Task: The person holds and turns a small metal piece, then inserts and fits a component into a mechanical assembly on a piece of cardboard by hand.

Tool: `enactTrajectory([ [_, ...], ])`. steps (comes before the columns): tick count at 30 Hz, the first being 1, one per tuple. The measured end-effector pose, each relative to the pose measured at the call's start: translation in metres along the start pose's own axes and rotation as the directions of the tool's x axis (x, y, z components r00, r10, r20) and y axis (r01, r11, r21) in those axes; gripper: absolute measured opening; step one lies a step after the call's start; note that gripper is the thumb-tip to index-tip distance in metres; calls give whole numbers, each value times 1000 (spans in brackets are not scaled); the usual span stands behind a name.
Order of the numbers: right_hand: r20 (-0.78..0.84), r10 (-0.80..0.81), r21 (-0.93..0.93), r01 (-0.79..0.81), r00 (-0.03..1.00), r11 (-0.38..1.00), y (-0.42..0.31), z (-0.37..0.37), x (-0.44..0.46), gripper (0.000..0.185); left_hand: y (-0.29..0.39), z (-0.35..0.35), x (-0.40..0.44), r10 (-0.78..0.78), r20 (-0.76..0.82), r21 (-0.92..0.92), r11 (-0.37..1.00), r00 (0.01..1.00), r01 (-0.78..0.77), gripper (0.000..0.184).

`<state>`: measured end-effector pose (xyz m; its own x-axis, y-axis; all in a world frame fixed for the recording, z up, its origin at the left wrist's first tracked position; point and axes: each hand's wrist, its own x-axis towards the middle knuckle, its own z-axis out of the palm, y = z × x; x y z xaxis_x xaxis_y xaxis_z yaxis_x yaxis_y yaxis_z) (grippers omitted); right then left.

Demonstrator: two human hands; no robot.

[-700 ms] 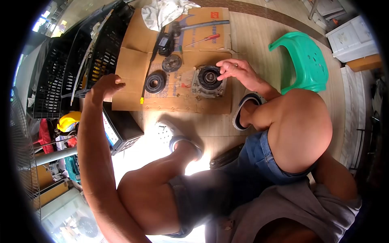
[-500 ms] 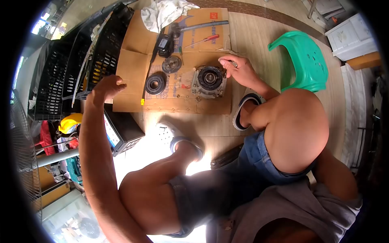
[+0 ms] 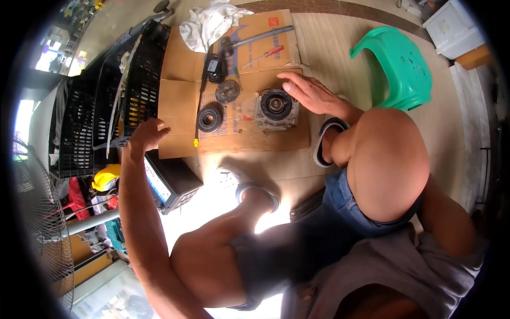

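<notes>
on the floor (image 3: 324, 45), a cardboard sheet (image 3: 178, 114) is spread, with a green stool (image 3: 401, 69) set to its right. the right hand (image 3: 311, 94) is held by the upper right edge of a metal housing (image 3: 276, 122) on the cardboard, fingers stretched open. the left hand (image 3: 149, 134) is held near the cardboard's left edge, fingers curled; whether anything is gripped cannot be told. left of the housing, a black ring (image 3: 203, 119) is laid.
</notes>
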<state>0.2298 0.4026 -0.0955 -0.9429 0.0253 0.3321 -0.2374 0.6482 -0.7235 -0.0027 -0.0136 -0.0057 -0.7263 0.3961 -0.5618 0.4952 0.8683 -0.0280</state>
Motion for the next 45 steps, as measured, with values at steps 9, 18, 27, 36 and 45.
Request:
enactTrajectory([
  [9, 220, 563, 400, -600, 797, 693, -5, -13, 6, 45, 3, 2, 3, -33, 38, -28, 999, 999, 34, 54],
  [18, 383, 452, 779, -544, 806, 312, 6, -11, -10, 42, 5, 3, 10, -50, 63, -53, 997, 997, 53, 54],
  [27, 98, 307, 302, -322, 947, 897, 2, -5, -1, 20, 14, -2, 19, -4, 58, -13, 1000, 998, 4, 55],
  [36, -132, -70, -117, 54, 989, 992, 30, 17, 0, 16, 16, -3, 12, 8, 55, 23, 1000, 998, -9, 54],
  [45, 23, 16, 55, -17, 1000, 998, 22, 15, -5, 47, 12, -2, 10, -20, 49, -17, 1000, 999, 21, 54],
])
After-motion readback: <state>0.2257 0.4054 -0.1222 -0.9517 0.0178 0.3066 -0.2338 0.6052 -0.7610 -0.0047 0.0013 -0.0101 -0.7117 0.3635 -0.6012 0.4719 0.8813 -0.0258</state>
